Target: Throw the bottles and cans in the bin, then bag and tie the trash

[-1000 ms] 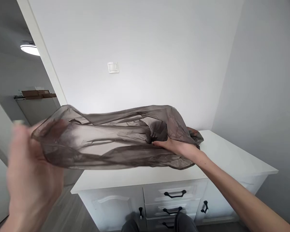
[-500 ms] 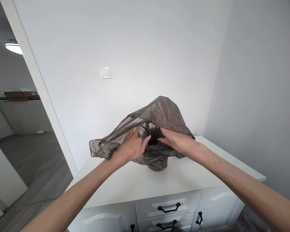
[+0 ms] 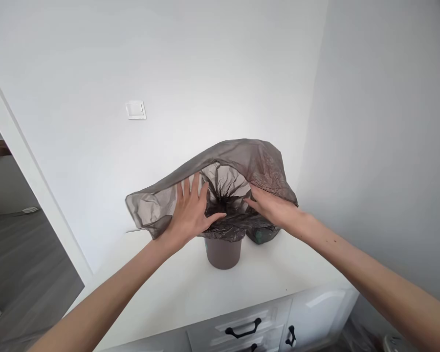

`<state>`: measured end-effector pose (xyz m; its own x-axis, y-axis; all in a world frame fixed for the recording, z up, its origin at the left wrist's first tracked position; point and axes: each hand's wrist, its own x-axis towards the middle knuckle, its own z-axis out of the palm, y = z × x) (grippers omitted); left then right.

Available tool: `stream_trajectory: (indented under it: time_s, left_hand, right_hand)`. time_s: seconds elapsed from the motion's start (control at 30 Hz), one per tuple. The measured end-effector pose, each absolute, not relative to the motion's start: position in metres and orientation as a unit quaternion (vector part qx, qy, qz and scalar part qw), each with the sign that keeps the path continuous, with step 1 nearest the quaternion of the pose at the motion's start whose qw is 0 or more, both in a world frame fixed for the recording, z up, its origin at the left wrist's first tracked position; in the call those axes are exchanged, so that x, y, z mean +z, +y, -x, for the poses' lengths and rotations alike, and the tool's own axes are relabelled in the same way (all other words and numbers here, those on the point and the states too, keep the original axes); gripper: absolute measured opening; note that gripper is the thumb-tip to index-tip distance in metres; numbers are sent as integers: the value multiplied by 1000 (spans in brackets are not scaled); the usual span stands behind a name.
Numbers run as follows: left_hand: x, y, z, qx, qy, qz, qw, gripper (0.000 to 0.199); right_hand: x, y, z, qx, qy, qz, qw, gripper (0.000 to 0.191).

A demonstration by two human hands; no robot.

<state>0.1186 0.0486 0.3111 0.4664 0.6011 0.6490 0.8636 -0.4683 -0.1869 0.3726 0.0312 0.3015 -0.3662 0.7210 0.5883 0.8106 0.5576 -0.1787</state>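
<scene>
A thin, see-through dark bin bag spreads wide over a small brown bin, its middle sunk down into the bin's mouth. Inside the bag's opening on the left, my left hand lies against the film, fingers spread apart. My right hand reaches into the bag on the right. Its thumb stands away from the fingers, which are partly covered by the film. The bin stands upright on the white cabinet top. Its rim is hidden under the bag.
Behind the bin and to its right sits a dark bundle with some green in it. The cabinet has drawers with black handles. A light switch is on the wall behind. At the left is a doorway.
The bag's mouth has opened wider, and its middle has gone deeper into the bin. My left hand's fingers have spread. More of the bin's side shows. The view has swung right.
</scene>
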Motion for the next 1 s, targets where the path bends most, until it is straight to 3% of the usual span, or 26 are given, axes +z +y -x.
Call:
stream_trajectory:
  time_s: [0.17,0.27,0.4,0.6,0.8,0.93,1.0]
  left_hand:
    - [274,71,-116,-153,-398,894,138,63]
    - [257,81,-111,-93,-399,904,121,44]
    - [254,83,-104,-69,-392,909,127,28]
    - [270,49,-94,-61,-342,932,99,28]
    - [277,-11,-69,-64,-333,941,9,27]
    - [275,-41,-41,-109,-382,916,-58,63]
    - [273,-49,-26,-127,-420,896,-73,67]
  right_hand:
    - [276,47,-367,-67,-826,478,291,76]
    - [259,54,-370,23,-844,480,236,63]
    - [253,55,-372,64,-851,471,224,43]
    - [269,45,-353,94,-885,407,206,32]
    - [284,50,-322,165,-928,328,63,34]
    - [286,76,-296,208,-924,321,28,47]
    - [279,88,-280,226,-914,337,-22,54]
